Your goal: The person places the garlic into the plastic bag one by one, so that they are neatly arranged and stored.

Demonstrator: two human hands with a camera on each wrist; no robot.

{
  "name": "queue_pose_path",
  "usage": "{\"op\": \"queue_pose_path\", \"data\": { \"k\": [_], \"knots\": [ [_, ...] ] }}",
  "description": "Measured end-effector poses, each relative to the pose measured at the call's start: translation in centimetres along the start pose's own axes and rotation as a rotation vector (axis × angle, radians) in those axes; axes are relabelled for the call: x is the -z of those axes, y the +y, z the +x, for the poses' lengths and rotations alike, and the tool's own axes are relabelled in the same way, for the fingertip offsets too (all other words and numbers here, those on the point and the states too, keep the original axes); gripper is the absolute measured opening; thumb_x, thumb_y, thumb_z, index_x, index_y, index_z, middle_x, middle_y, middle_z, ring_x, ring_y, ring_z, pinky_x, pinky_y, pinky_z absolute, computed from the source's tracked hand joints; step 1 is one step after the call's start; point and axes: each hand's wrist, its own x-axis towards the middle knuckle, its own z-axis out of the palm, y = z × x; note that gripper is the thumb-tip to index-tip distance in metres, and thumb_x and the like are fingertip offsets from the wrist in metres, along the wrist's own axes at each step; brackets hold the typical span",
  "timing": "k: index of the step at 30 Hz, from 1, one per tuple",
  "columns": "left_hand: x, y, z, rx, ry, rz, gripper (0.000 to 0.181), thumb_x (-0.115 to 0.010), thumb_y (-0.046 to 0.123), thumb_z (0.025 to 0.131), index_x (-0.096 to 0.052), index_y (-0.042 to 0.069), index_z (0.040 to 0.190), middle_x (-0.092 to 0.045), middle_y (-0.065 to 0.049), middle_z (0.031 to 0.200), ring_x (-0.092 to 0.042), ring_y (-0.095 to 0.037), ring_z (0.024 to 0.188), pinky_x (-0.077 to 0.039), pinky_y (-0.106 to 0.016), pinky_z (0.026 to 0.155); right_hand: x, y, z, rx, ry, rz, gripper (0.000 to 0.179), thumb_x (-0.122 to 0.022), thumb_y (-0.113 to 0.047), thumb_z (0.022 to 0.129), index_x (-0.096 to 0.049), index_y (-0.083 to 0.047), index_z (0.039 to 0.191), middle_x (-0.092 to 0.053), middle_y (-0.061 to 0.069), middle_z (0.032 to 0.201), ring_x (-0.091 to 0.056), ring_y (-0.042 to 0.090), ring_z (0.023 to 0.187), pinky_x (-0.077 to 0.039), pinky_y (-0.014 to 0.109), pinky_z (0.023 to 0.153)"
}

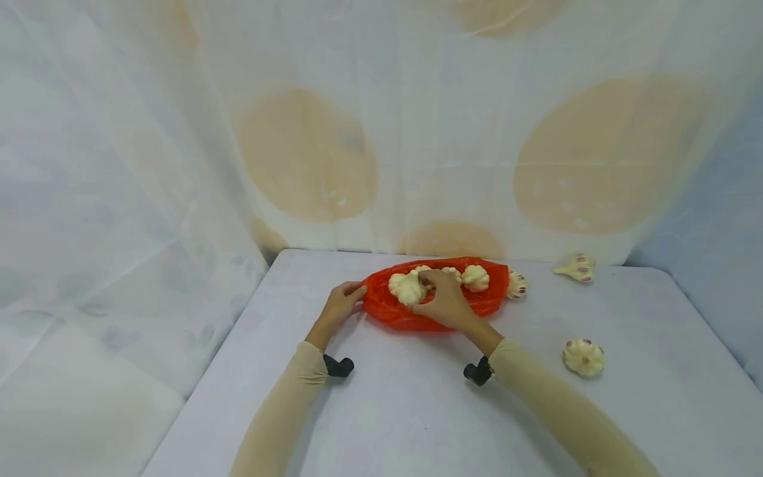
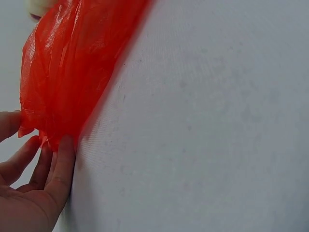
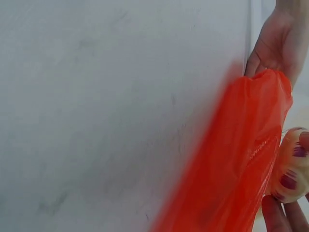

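A red plastic bag (image 1: 411, 322) lies spread open at the far middle of the table, with several garlic bulbs inside, among them one bulb (image 1: 475, 278) toward its right end. My left hand (image 1: 342, 305) holds the bag's left end; in the left wrist view its fingertips are at the gathered red plastic (image 2: 72, 63). Over the bag's opening, my right hand (image 1: 446, 301) grips a garlic bulb (image 1: 408, 289) between thumb and fingers. The right wrist view shows purple streaks on this bulb (image 3: 288, 166), partly cut off by the frame edge.
Outside the bag, one garlic bulb (image 1: 517, 285) sits against its right end. Another bulb (image 1: 578, 267) lies on its side near the back edge, and a third (image 1: 584, 358) rests on the right part of the white table (image 1: 405, 411). Patterned curtains (image 1: 441, 132) hang behind.
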Motion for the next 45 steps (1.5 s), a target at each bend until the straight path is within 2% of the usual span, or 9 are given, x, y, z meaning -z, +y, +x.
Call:
{"op": "queue_pose_path", "data": {
  "k": [11,18,21,26,32,35,42,45],
  "knots": [
    [0.0,0.1,-0.4,-0.007,-0.002,-0.008,0.037,-0.059,0.029,0.083,-0.053,0.010,0.114,-0.054,-0.007,0.109,-0.055,-0.020,0.096,-0.049,-0.033,0.076,-1.1,-0.1,0.2,-0.037,0.009,-0.042,0.055,-0.079,-0.029,0.060,-0.057,-0.008,0.106,-0.057,-0.001,0.101,-0.052,0.015,0.090,-0.045,0.031,0.080],
    [0.0,0.1,-0.4,-0.006,0.004,0.008,0.038,-0.057,0.031,0.084,-0.053,0.010,0.115,-0.054,-0.007,0.109,-0.055,-0.020,0.096,-0.049,-0.032,0.075,-1.9,0.1,0.2,-0.097,-0.010,-0.046,0.059,-0.079,-0.027,0.059,-0.056,-0.007,0.109,-0.056,0.000,0.104,-0.050,0.015,0.094,-0.043,0.032,0.084],
    [0.0,0.0,-0.3,-0.008,0.000,0.013,0.039,-0.057,0.032,0.084,-0.052,0.010,0.115,-0.053,-0.007,0.110,-0.055,-0.021,0.096,-0.049,-0.032,0.075,-2.4,0.2,0.2,-0.102,-0.024,-0.036,0.059,-0.080,-0.026,0.058,-0.056,-0.006,0.109,-0.056,0.001,0.105,-0.052,0.017,0.095,-0.043,0.031,0.084],
    [0.0,-0.2,-0.2,0.010,0.005,0.016,0.038,-0.058,0.035,0.082,-0.053,0.013,0.113,-0.054,-0.005,0.108,-0.055,-0.019,0.096,-0.050,-0.030,0.074,-3.0,0.5,0.0,-0.086,-0.039,-0.023,0.052,-0.080,-0.024,0.057,-0.056,-0.008,0.100,-0.056,0.000,0.094,-0.052,0.021,0.089,-0.044,0.032,0.077],
    [-0.1,-0.4,-0.1,0.006,0.004,0.005,0.040,-0.059,0.035,0.081,-0.054,0.012,0.113,-0.054,-0.006,0.109,-0.055,-0.019,0.096,-0.050,-0.030,0.074,-3.3,0.5,-0.1,-0.109,-0.047,-0.038,0.049,-0.081,-0.025,0.056,-0.056,-0.010,0.095,-0.055,-0.001,0.089,-0.052,0.021,0.087,-0.044,0.032,0.074],
    [-0.1,-0.5,-0.2,0.008,0.006,0.004,0.041,-0.060,0.035,0.081,-0.053,0.012,0.114,-0.054,-0.006,0.109,-0.055,-0.019,0.096,-0.050,-0.030,0.074,-3.3,0.5,-0.3,-0.124,-0.045,-0.029,0.058,-0.081,-0.025,0.056,-0.056,-0.006,0.105,-0.056,0.001,0.098,-0.051,0.019,0.093,-0.044,0.032,0.078],
    [-0.2,-0.2,-0.4,0.010,0.011,0.017,0.038,-0.058,0.033,0.083,-0.053,0.011,0.114,-0.054,-0.006,0.109,-0.055,-0.019,0.096,-0.050,-0.030,0.074,-3.2,0.8,-0.3,-0.140,-0.062,-0.058,0.066,-0.081,-0.028,0.055,-0.054,-0.004,0.111,-0.054,0.004,0.109,-0.048,0.017,0.092,-0.043,0.031,0.076],
    [-0.2,-0.1,-0.4,0.000,0.008,0.018,0.038,-0.058,0.032,0.083,-0.053,0.011,0.113,-0.054,-0.006,0.109,-0.055,-0.020,0.096,-0.050,-0.030,0.073,-3.2,1.0,-0.2,-0.155,-0.064,-0.043,0.082,-0.081,-0.027,0.054,-0.045,-0.004,0.125,-0.048,0.005,0.122,-0.047,0.017,0.099,-0.042,0.031,0.084]
  ]
}}
